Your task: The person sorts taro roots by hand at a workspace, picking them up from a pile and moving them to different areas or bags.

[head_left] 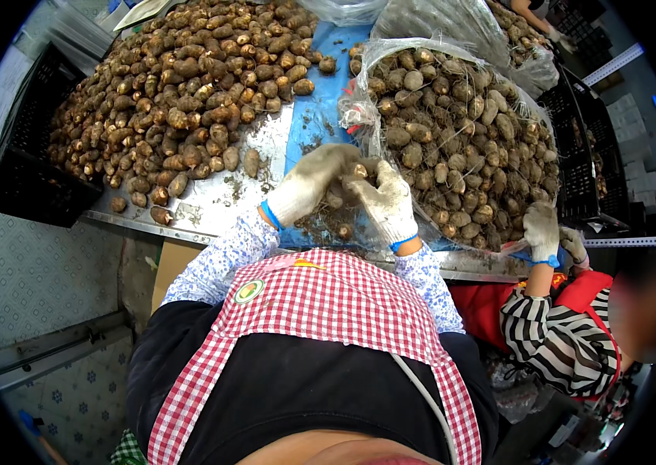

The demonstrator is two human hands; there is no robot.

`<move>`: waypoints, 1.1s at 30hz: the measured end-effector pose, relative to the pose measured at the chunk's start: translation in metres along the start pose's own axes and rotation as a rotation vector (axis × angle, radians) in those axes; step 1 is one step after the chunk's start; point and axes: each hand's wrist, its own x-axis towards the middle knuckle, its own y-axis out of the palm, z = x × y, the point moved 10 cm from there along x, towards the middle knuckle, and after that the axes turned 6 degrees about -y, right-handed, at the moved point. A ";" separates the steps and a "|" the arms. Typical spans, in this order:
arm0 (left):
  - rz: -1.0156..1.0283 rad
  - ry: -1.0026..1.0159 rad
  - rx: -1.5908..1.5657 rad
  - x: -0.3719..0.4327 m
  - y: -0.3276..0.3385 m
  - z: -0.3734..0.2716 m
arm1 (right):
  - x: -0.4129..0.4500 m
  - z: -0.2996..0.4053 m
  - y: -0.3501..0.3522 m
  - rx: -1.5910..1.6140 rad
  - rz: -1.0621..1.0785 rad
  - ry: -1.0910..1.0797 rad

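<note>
Both my hands wear soiled white knit gloves with blue cuffs and meet above the blue plastic sheet (309,125). Between them is a small taro corm (360,170) with a pale end showing. My left hand (310,183) curls around it from the left, its fingers bent over. My right hand (387,203) grips from the right, thumb up; its fingertips are partly hidden. Just under the left fingers shows another taro corm (334,200), and I cannot tell whether it is held. Loose soil and root scraps lie below, with one corm (344,231) among them.
A large heap of taro corms (188,99) covers the metal table (206,215) at left, beside a black plastic crate (37,157). An open clear plastic bag (365,110) of rooty corms lies at right. A co-worker's gloved hand (540,229) touches its near edge. Black crates (595,157) stand beyond.
</note>
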 end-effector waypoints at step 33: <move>-0.062 -0.211 -0.380 -0.003 -0.036 0.057 | -0.015 0.013 0.016 -0.196 0.055 -0.277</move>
